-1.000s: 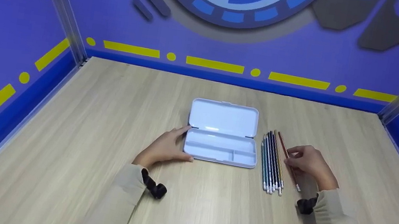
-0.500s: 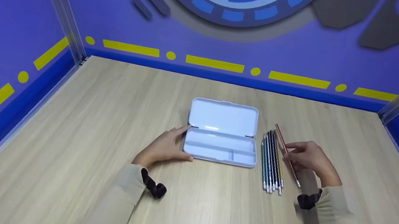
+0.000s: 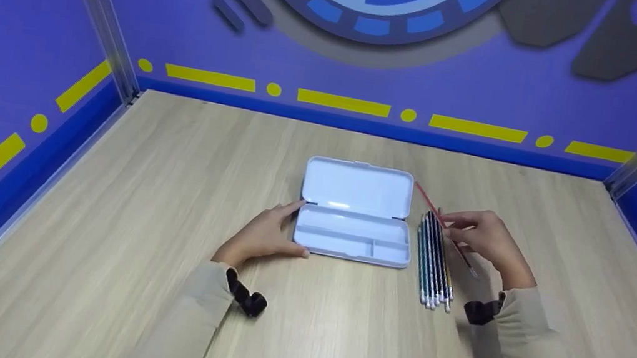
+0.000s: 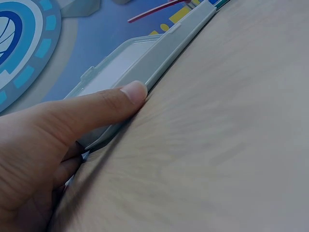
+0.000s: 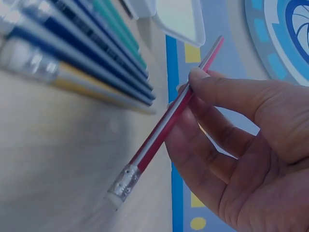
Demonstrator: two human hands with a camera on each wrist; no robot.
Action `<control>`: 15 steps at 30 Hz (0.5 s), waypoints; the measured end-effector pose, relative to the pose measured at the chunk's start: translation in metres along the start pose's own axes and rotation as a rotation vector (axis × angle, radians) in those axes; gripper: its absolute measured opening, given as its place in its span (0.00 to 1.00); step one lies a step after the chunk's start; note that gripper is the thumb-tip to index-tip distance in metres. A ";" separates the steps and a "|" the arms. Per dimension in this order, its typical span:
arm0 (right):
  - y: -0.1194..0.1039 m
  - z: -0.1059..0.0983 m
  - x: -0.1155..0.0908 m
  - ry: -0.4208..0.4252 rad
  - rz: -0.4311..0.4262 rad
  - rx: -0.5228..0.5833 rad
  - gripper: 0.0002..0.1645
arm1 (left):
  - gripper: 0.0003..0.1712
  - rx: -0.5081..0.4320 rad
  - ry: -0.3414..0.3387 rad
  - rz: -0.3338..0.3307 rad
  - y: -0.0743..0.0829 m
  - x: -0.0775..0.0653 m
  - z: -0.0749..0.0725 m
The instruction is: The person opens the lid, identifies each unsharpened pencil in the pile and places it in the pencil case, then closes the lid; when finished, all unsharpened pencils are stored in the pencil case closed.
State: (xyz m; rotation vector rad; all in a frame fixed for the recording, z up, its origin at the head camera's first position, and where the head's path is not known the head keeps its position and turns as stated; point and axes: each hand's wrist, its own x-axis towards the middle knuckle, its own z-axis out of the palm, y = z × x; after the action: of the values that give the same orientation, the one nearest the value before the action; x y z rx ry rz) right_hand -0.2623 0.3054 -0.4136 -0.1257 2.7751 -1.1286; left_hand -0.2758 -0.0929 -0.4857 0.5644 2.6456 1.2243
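A white pencil case (image 3: 357,188) lies with its lid raised back, its compartments bare. My left hand (image 3: 261,235) holds its left end, the thumb (image 4: 111,105) against the front wall and the fingers reaching round the side. My right hand (image 3: 489,242) pinches a red pencil (image 5: 159,133) between thumb and fingers. This pencil is lifted and slants over the row of pencils, its tip toward the case lid and its white eraser toward me. Several pencils (image 3: 434,259), dark, green and yellow, lie side by side right of the case, erasers toward me.
The wooden table (image 3: 166,181) extends on both sides of the case. Blue panels (image 3: 346,76) with yellow marks stand along its back and sides. A black strap (image 3: 247,298) sits on each wrist.
My right hand has raised the red pencil off the table and carried it left and away from me, turning its tip toward the case. My left hand has stayed still.
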 end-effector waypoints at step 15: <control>-0.047 0.019 0.020 -0.031 -0.102 -0.056 0.16 | 0.62 0.011 -0.003 -0.012 -0.001 0.002 0.001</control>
State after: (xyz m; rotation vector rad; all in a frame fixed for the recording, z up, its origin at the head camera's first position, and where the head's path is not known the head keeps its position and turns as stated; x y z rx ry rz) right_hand -0.2776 0.2556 -0.3962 -0.2911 2.8023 -1.0618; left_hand -0.2773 -0.0923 -0.4869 0.5506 2.6510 1.2051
